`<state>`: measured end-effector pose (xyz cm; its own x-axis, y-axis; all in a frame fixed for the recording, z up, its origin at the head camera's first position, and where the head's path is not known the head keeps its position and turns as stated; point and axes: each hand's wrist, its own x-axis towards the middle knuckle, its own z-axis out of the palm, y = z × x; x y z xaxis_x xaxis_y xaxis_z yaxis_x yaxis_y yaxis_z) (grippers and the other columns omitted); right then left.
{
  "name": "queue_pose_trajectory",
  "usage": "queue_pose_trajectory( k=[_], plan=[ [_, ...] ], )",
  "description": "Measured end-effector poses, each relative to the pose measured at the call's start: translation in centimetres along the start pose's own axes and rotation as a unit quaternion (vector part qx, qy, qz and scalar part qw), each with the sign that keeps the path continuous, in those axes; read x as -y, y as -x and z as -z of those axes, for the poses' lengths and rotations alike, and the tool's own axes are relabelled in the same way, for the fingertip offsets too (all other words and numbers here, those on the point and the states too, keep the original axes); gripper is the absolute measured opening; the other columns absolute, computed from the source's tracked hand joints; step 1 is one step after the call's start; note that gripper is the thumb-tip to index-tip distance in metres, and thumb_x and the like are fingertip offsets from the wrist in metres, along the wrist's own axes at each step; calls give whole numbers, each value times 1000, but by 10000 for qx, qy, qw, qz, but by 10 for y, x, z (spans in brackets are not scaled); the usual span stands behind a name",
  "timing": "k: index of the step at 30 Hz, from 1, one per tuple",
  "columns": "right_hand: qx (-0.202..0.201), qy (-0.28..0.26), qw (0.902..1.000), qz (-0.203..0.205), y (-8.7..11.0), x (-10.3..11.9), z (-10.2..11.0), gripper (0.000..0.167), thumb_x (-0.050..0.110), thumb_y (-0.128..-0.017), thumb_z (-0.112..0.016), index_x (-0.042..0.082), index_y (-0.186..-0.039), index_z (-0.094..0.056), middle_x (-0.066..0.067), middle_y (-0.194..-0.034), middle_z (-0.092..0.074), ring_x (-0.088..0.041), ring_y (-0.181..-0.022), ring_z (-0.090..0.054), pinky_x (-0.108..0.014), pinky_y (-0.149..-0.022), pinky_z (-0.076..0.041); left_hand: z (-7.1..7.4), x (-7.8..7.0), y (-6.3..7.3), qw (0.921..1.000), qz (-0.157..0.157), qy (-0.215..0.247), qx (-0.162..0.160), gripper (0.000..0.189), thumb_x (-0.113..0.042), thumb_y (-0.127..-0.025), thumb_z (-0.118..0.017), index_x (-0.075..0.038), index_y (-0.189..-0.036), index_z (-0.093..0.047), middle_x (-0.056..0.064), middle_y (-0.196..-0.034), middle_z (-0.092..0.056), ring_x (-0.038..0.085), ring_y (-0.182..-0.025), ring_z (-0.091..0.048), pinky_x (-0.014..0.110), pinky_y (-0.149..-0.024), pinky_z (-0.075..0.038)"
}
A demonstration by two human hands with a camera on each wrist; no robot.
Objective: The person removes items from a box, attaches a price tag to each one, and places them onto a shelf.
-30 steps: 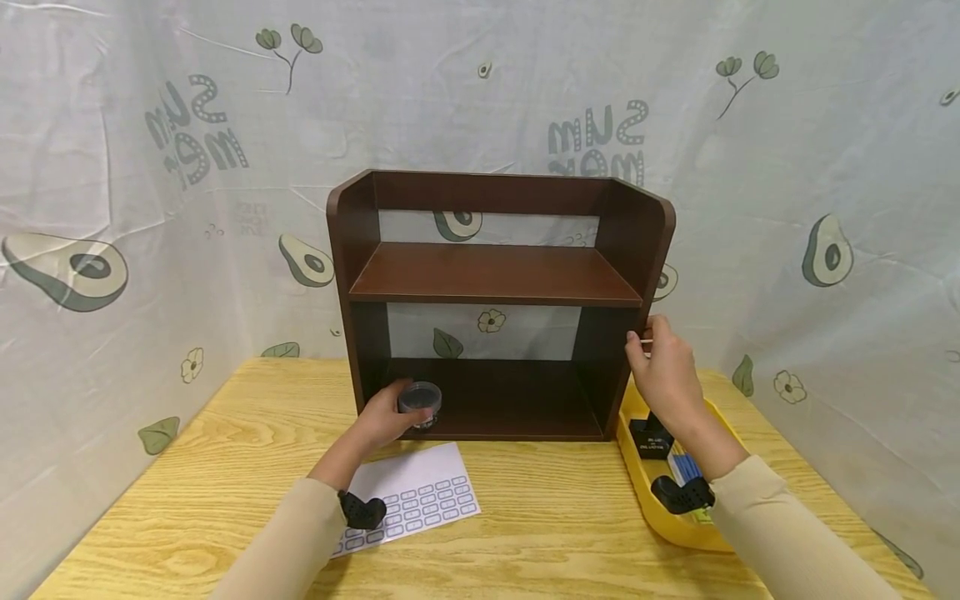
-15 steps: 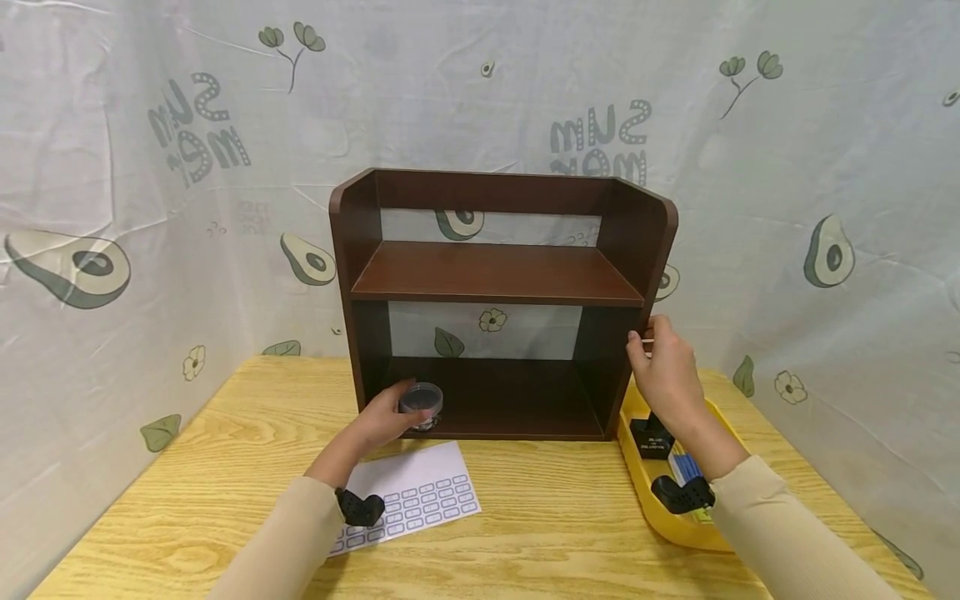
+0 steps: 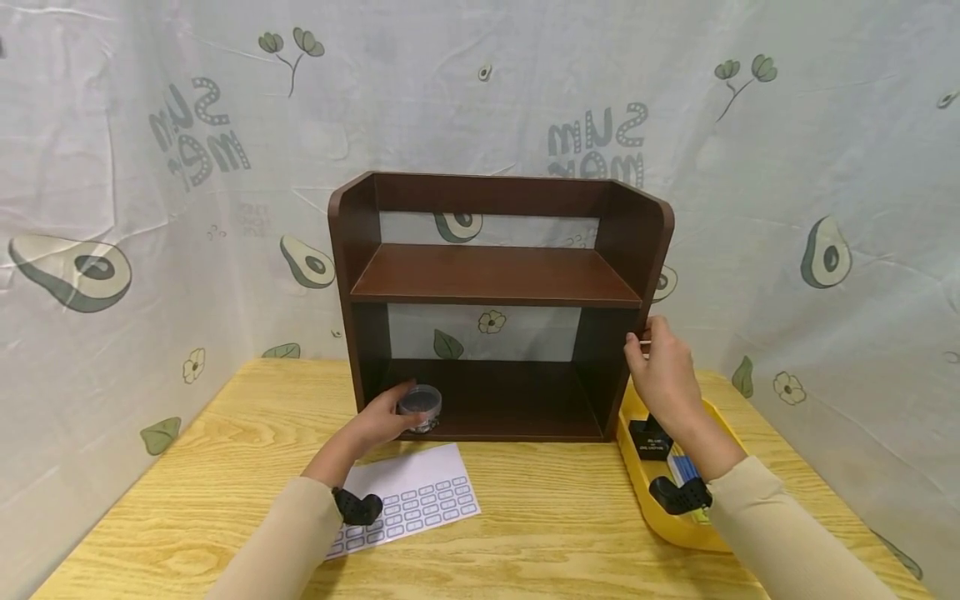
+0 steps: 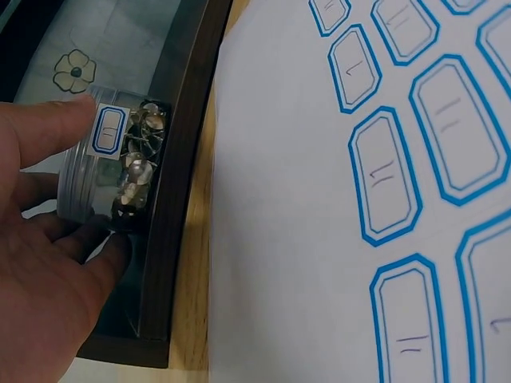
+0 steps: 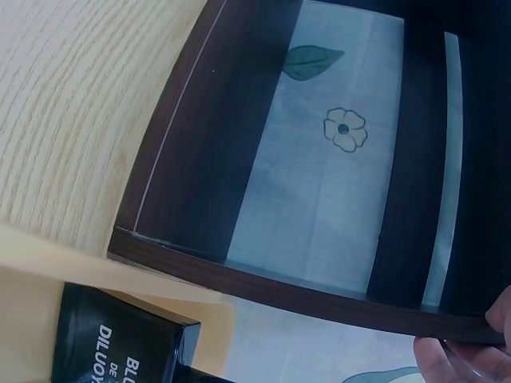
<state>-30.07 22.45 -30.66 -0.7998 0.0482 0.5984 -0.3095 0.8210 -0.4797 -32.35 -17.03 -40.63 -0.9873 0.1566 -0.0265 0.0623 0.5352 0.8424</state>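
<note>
My left hand [image 3: 386, 414] grips a small clear round jar [image 4: 100, 167] at the left front of the lower shelf. Thumb and fingers lie on opposite sides of the jar. A white label with a blue border is on its side, and shiny beads or metallic bits show through the wall. The dark brown two-tier desktop shelf [image 3: 495, 273] stands upright on the table. My right hand [image 3: 666, 367] holds the front edge of its right side panel [image 5: 319, 307], with the thumb on the inner face and fingers outside; most of that hand is cut off in the right wrist view.
A yellow tray [image 3: 660, 521] stands right of the shelf, holding a black box [image 3: 651, 440] and blue items, partly behind my right forearm. A sheet of blue-bordered labels [image 3: 420, 492] lies before the shelf, partly under my left wrist. Patterned cloth [image 3: 480, 92] hangs around the table.
My left thumb has shifted slightly to the left across the jar's front. The right hand stays on the side panel, and the shelf stands where it was.
</note>
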Motion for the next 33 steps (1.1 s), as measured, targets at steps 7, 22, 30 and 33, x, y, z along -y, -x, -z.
queue_pose_trajectory(
  k=[7, 22, 30, 33],
  plan=[
    [26, -15, 10000, 34, 0, 1, -2, 29, 14, -110, -49, -8, -128, -49, -33, -119, -65, -52, -111, -69, -61, -86, -61, 3, 6, 2, 9999, 77, 73, 78, 80, -19, -101, -69, -7, -166, -24, 26, -168, -32, 49, -155, -33, 63, -125, -33],
    [115, 10, 9999, -73, 2, 3, 2, 30, 15, -109, -49, -10, -127, -48, -34, -117, -65, -51, -109, -69, -60, -85, -62, 5, -27, 5, 9947, -760, -484, -495, 89, -43, -104, -61, -4, -168, -13, 23, -175, -17, 46, -161, -20, 64, -128, -26],
    [166, 22, 9998, -108, 2, 2, 0, 33, 16, -110, -48, -10, -129, -47, -33, -119, -65, -51, -112, -68, -61, -87, -61, 0, -44, 12, 9901, -1020, -676, -687, 81, -38, -106, -61, -2, -166, -21, 23, -172, -26, 45, -158, -28, 64, -126, -30],
    [155, -5, 9999, -69, 2, 1, 0, 33, 16, -110, -47, -10, -130, -47, -32, -118, -64, -51, -112, -67, -62, -87, -60, -6, -51, 16, 9890, -1211, -642, -562, 79, -38, -105, -61, -2, -165, -25, 23, -171, -30, 45, -157, -32, 63, -126, -31]
  ],
)
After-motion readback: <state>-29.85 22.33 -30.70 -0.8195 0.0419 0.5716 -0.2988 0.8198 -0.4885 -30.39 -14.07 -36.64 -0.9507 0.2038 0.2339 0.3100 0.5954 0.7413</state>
